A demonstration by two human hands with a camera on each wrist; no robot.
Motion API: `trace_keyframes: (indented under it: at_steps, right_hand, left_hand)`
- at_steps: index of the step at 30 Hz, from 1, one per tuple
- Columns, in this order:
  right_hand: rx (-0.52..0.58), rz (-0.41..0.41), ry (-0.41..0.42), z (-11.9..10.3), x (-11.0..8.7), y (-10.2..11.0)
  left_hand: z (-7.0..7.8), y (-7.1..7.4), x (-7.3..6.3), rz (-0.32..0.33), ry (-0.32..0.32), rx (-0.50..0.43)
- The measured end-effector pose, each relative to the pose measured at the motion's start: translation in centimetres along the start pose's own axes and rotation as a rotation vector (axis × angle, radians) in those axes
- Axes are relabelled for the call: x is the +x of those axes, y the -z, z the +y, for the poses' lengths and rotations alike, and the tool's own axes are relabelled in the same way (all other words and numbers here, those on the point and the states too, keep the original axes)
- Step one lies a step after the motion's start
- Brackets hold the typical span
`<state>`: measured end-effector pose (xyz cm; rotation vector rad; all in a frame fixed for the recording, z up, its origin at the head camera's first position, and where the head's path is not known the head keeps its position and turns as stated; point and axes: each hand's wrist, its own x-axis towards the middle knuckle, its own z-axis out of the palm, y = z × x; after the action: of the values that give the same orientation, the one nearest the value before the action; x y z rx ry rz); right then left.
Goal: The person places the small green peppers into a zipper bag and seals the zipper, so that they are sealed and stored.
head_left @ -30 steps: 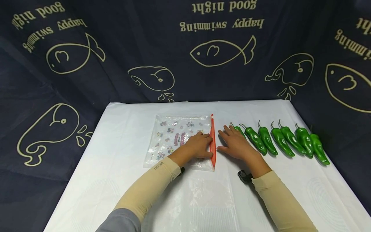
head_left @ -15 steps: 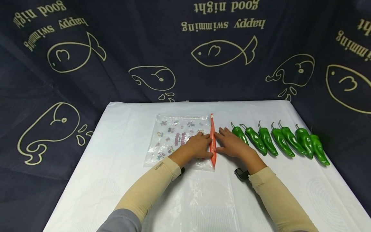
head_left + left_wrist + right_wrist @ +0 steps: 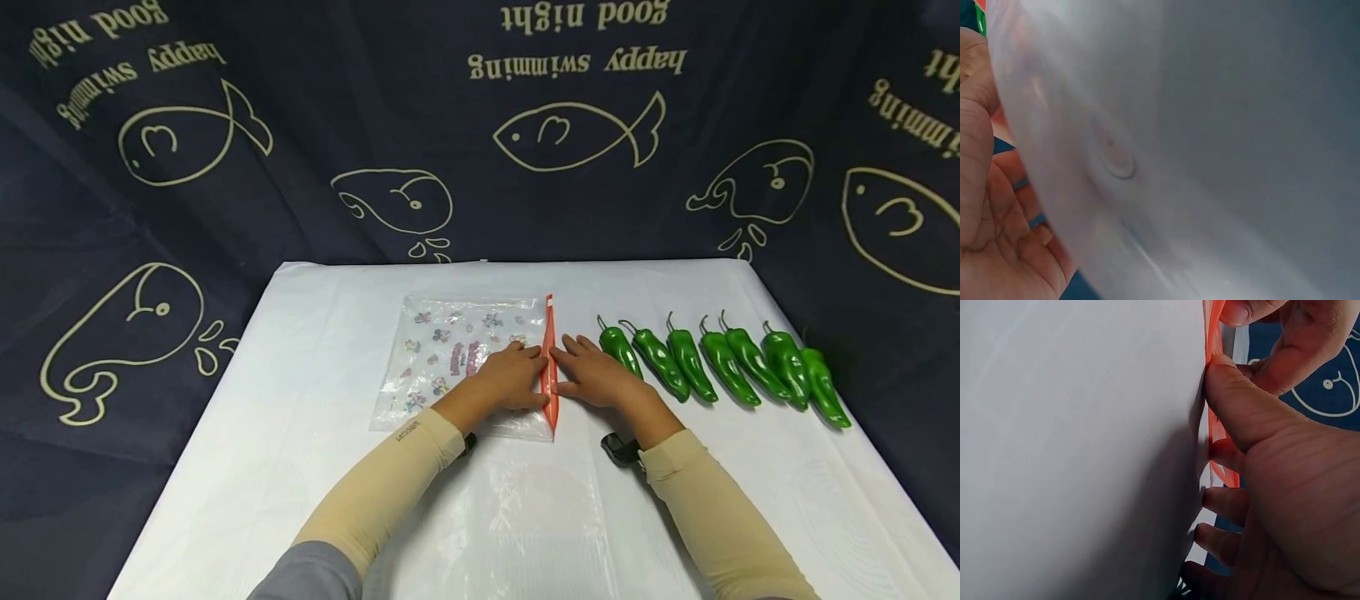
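A clear zip bag (image 3: 427, 358) with small cartoon prints lies flat on the white table, its red zip strip (image 3: 551, 321) facing right. My left hand (image 3: 513, 377) lies over the bag's right part, fingers bent, with thumb and fingertips gripping its zip edge. From the other side my right hand (image 3: 596, 373) reaches in, palm down, thumb and fingertips touching the red strip. In the right wrist view, the right thumb (image 3: 1229, 387) lies against the red strip, and the left hand (image 3: 1304, 344) is just beyond it. The left wrist view shows the left hand (image 3: 997, 237) close to the bag.
Several green peppers (image 3: 690, 367) lie in a row on the right of the table (image 3: 315, 350), stems pointing away. The nearest pepper (image 3: 618, 346) is just beside the right hand. A dark printed cloth (image 3: 300, 108) hangs behind the table.
My right hand has moved left from beside the nearest pepper to the red zip strip, uncovering more of that pepper. My left hand has stayed at the strip.
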<state>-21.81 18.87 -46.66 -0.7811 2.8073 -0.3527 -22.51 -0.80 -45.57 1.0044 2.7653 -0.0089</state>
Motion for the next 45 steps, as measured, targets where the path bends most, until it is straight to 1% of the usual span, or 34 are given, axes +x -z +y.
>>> trace_keyframes:
  at_steps: [9,14,18,21,26,29,32,36,38,40,42,45]
  right_hand:
    - [-0.014,0.003,-0.001,0.0,0.0,-0.1]
    - [-0.008,0.011,0.000,0.1,-0.1,-0.1]
    - [-0.010,0.017,0.008,0.1,-0.1,-0.2]
    - [-0.010,0.022,0.015,0.2,-0.1,-0.2]
    - [-0.018,0.029,0.021,0.3,0.0,-0.3]
    - [-0.024,0.028,0.018,0.3,0.1,-0.3]
    - [-0.024,0.025,0.011,0.3,0.2,-0.2]
    - [-0.012,0.011,-0.008,0.2,0.1,-0.2]
    - [-0.011,0.002,-0.015,0.1,0.1,-0.1]
    - [-0.011,-0.004,-0.019,0.1,0.1,-0.1]
    - [-0.009,-0.005,-0.019,0.1,0.1,-0.1]
    - [-0.006,0.002,-0.016,0.1,0.1,-0.1]
  left_hand:
    - [-0.2,-0.1,-0.2,-0.006,-0.013,-0.073]
    - [-0.1,0.1,-0.2,0.015,-0.024,-0.108]
    - [-0.1,-0.1,0.0,0.038,-0.008,-0.181]
    - [-0.2,-0.4,0.2,0.093,0.006,-0.264]
    - [0.0,-0.6,0.4,0.241,0.032,-0.391]
    - [0.3,-0.6,0.4,0.303,0.052,-0.426]
    - [0.5,-0.6,0.5,0.330,0.079,-0.445]
    - [0.8,-0.6,0.3,0.319,0.104,-0.427]
    - [1.0,-0.6,0.2,0.304,0.106,-0.384]
    - [1.1,-0.7,0.1,0.276,0.110,-0.320]
    - [1.3,-0.7,-0.1,0.235,0.110,-0.258]
    - [1.7,-0.7,-0.4,0.175,0.109,-0.210]
